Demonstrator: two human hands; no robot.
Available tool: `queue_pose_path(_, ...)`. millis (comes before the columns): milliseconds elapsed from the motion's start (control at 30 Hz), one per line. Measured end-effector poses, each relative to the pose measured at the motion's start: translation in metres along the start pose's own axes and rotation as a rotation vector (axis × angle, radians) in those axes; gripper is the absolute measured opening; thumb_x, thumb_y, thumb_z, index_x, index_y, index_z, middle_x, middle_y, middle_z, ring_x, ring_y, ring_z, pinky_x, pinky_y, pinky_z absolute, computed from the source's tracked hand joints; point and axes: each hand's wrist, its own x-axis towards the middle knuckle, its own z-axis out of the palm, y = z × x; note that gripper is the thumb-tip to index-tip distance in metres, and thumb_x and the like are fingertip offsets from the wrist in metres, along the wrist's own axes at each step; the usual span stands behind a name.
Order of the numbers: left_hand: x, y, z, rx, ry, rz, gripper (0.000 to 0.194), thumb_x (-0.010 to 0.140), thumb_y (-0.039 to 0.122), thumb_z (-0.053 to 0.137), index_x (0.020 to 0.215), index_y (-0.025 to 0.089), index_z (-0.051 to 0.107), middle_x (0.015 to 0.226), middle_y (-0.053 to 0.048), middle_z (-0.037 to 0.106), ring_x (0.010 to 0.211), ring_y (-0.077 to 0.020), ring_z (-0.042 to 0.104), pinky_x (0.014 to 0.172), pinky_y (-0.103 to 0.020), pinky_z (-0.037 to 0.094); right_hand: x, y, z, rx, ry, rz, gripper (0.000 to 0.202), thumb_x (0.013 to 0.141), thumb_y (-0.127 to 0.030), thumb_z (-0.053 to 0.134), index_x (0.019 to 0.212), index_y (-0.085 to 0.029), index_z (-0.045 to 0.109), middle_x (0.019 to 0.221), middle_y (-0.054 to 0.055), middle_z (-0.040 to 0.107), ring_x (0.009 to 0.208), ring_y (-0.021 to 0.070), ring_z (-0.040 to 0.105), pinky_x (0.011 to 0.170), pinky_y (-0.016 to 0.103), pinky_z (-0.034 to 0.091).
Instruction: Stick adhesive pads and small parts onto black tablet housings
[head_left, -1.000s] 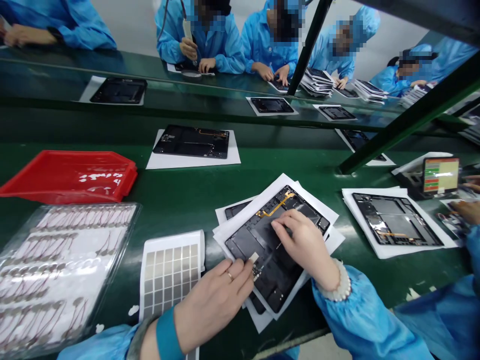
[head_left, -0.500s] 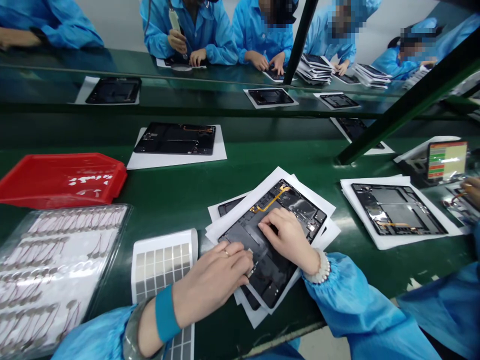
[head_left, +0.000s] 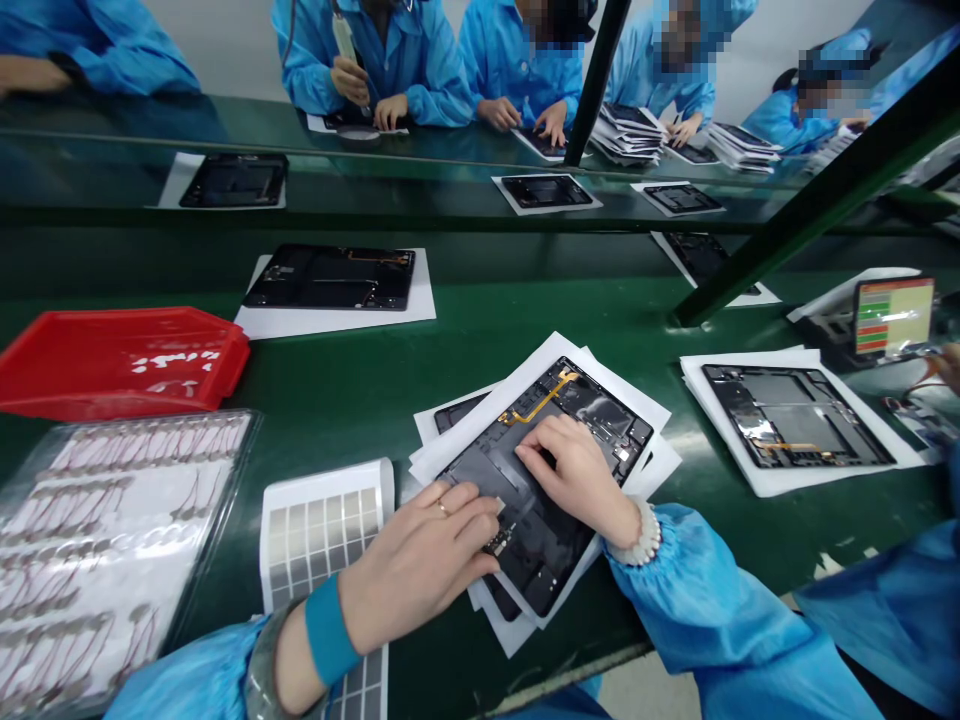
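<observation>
An opened tablet housing (head_left: 517, 480), black with an orange flex cable (head_left: 544, 398), lies at a slant on white sheets (head_left: 556, 350) in front of me. Along its left edge rests my left hand (head_left: 424, 545), fingers stretched out and the thumb apart, beside a small circuit part (head_left: 498, 540). My right hand (head_left: 574, 475) is over the middle of the housing with thumb and forefinger pinched. What is between those fingertips, if anything, is too small to make out. Another dark housing (head_left: 459, 413) shows partly from under the sheets.
To the left are a red bin (head_left: 120, 365), a clear tray (head_left: 127, 540) of small wired discs and a sheet of grey stickers (head_left: 326, 530). More housings lie on paper, one at right (head_left: 795, 420), one behind (head_left: 334, 278). A green post (head_left: 750, 260) slants across. Co-workers sit opposite.
My left hand has drawn back slightly to the left, showing more of the circuit part. My right hand stays put. The housing behind has slid left; those on the farther strip have shifted right.
</observation>
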Motion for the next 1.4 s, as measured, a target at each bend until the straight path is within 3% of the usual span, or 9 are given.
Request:
queue_pose_path(233,0.003,0.000,0.001,-0.018,-0.021,-0.009,0.020,0.082,0.025,0.068,0.088,0.018,0.050,0.103,-0.004,0.065,0.091,-0.0225,0.056,0.079,-0.038,0.041,0.000,-0.001,0.000,-0.003,-0.010,0.016,0.019,0.093,-0.029,0.049,0.077,-0.021,0.058,0.081,0.002,0.061,0.079,0.0173,0.051,0.074,0.032,0.035)
queue_pose_path(367,0.006,-0.005,-0.001,-0.143,-0.083,-0.085,0.024,0.081,0.028,0.069,0.084,0.020,0.046,0.097,-0.002,0.063,0.087,-0.0196,0.057,0.075,-0.034,0.044,0.000,-0.002,-0.002,-0.013,-0.007,0.015,0.020,0.093,-0.030,0.049,0.077,-0.021,0.058,0.080,0.002,0.061,0.079,0.0173,0.051,0.074,0.032,0.035)
queue_pose_path(533,0.002,-0.012,-0.007,-0.270,-0.027,-0.157,0.035,0.077,0.032,0.073,0.092,0.021,0.044,0.109,-0.006,0.058,0.104,-0.0216,0.053,0.083,-0.034,0.045,0.000,-0.002,-0.002,-0.006,-0.011,0.011,0.020,0.093,-0.029,0.048,0.077,-0.021,0.058,0.080,0.002,0.060,0.079,0.0173,0.051,0.074,0.031,0.035)
queue_pose_path(733,-0.006,-0.008,-0.005,-0.132,0.003,0.042,0.015,0.091,0.035,0.054,0.091,0.020,0.051,0.112,-0.004,0.065,0.107,-0.0235,0.055,0.090,-0.039,0.043,0.000,-0.002,-0.002,0.006,-0.012,0.023,0.020,0.093,-0.030,0.049,0.078,-0.020,0.058,0.081,0.002,0.061,0.081,0.0176,0.052,0.075,0.032,0.035)
queue_pose_path(833,-0.008,-0.007,0.001,-0.006,-0.011,0.105,0.023,0.093,0.041,0.049,0.091,0.019,0.055,0.120,-0.005,0.064,0.108,-0.0248,0.057,0.091,-0.040,0.043,0.000,-0.002,-0.002,0.007,-0.011,0.022,0.020,0.093,-0.029,0.049,0.077,-0.020,0.058,0.081,0.002,0.061,0.080,0.0172,0.052,0.075,0.032,0.036)
queue_pose_path(1000,-0.010,-0.008,0.001,0.157,0.014,0.034,0.034,0.088,0.047,0.055,0.092,0.013,0.058,0.125,-0.013,0.060,0.113,-0.0298,0.055,0.092,-0.042,0.044,-0.001,-0.003,-0.002,0.005,-0.003,0.013,0.020,0.092,-0.029,0.049,0.076,-0.021,0.057,0.080,0.002,0.060,0.079,0.0175,0.051,0.073,0.032,0.036)
queue_pose_path(1167,-0.013,-0.002,0.004,0.091,-0.010,0.085,0.031,0.088,0.048,0.055,0.094,0.018,0.058,0.124,-0.007,0.062,0.116,-0.0240,0.054,0.097,-0.038,0.041,0.000,-0.002,-0.001,-0.014,0.012,0.012,0.021,0.093,-0.030,0.048,0.076,-0.021,0.057,0.078,0.002,0.060,0.077,0.0175,0.052,0.072,0.032,0.037)
queue_pose_path(1267,-0.016,0.008,0.006,0.157,0.003,0.007,0.036,0.086,0.050,0.057,0.095,0.015,0.058,0.126,-0.011,0.060,0.121,-0.0263,0.051,0.099,-0.040,0.040,0.001,-0.001,0.001,-0.013,0.012,-0.017,0.023,0.093,-0.032,0.046,0.076,-0.021,0.057,0.077,0.002,0.061,0.077,0.0180,0.053,0.073,0.032,0.038)
queue_pose_path(1400,-0.034,0.014,-0.022,0.244,0.076,-0.111,0.019,0.092,0.032,0.052,0.093,0.015,0.057,0.125,-0.011,0.059,0.122,-0.0242,0.049,0.099,-0.038,0.039,-0.005,0.003,0.004,0.031,0.019,-0.076,0.028,0.094,-0.035,0.043,0.077,-0.021,0.059,0.078,0.004,0.062,0.077,0.0201,0.056,0.074,0.034,0.042)
